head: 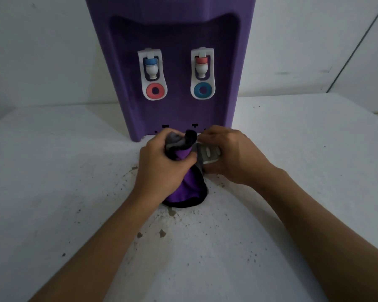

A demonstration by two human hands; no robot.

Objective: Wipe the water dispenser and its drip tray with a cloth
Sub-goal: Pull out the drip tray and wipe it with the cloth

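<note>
A purple water dispenser (pixel 172 29) stands on the white table (pixel 52 171) against the wall, with two white taps in its recess. In front of its base, my left hand (pixel 162 166) is closed around a bunched purple cloth with grey and black parts (pixel 186 188), whose lower end rests on the table. My right hand (pixel 229 155) grips a small grey slotted drip tray (pixel 208 153), held off the dispenser and pressed against the cloth. Most of the tray is hidden by my fingers and the cloth.
Dark specks and small dirt stains (pixel 162 233) are scattered over the table in front of the dispenser. The left tap (pixel 152 73) and right tap (pixel 203 73) hang above the hands. A white wall stands behind.
</note>
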